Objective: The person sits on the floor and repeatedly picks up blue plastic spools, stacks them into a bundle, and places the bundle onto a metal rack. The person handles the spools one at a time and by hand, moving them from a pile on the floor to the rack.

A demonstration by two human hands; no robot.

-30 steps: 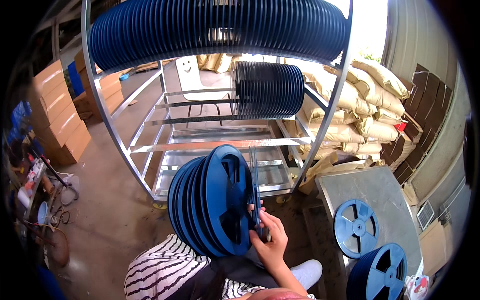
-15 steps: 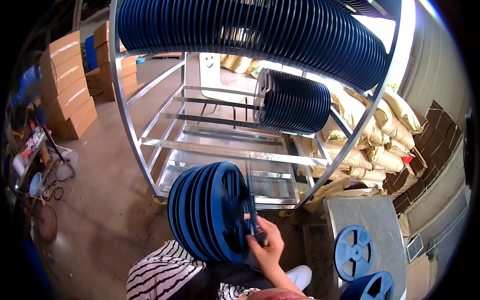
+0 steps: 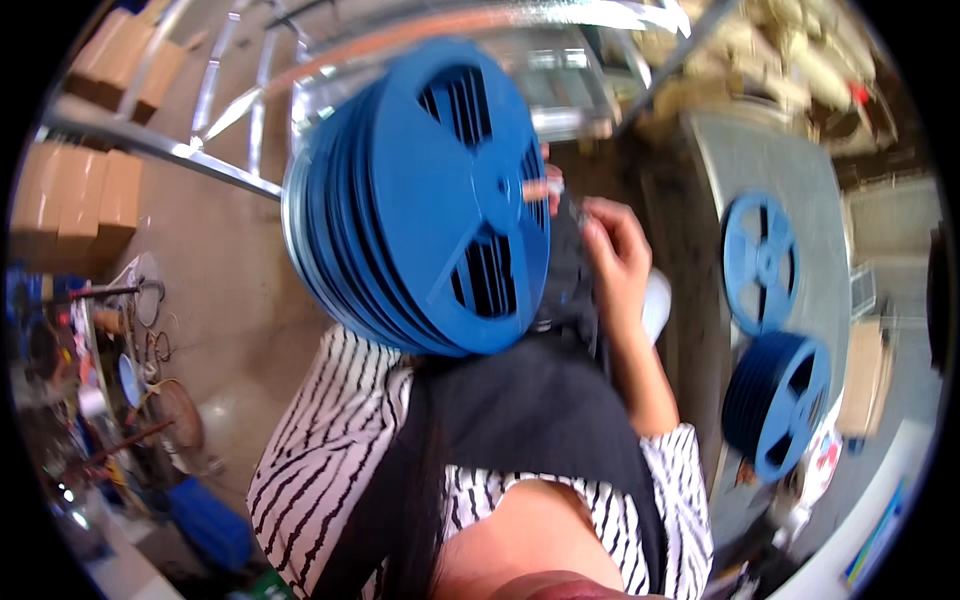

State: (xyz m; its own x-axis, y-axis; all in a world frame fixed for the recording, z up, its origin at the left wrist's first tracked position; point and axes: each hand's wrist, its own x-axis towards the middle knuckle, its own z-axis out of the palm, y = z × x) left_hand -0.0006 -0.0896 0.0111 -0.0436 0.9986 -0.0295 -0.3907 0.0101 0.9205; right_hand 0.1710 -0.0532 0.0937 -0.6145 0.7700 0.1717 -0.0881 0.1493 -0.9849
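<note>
A stack of blue plastic reels (image 3: 440,200) is up in front of my chest, its spoked round face turned to the right. My left arm, in a striped sleeve, runs behind the stack. Of my left hand (image 3: 541,189) only fingers show, at the right side of the front reel near its hub; they hold the stack and the rest is hidden. Just to the right, apart from the reels, is my right hand (image 3: 622,255). Its fingers are curled, thumb near the fingertips; blur hides whether something small is between them.
On the grey metal table (image 3: 705,150) at the right lie a single blue reel (image 3: 762,262) and another stack of blue reels (image 3: 780,400). A metal rack (image 3: 170,145) stands ahead. Cardboard boxes (image 3: 75,200) are at the left, filled sacks (image 3: 780,60) at the far right.
The view has tipped down toward my body, so the reels appear higher. The thin reel seen edge-on in my right hand is no longer there; that hand is now apart from the stack.
</note>
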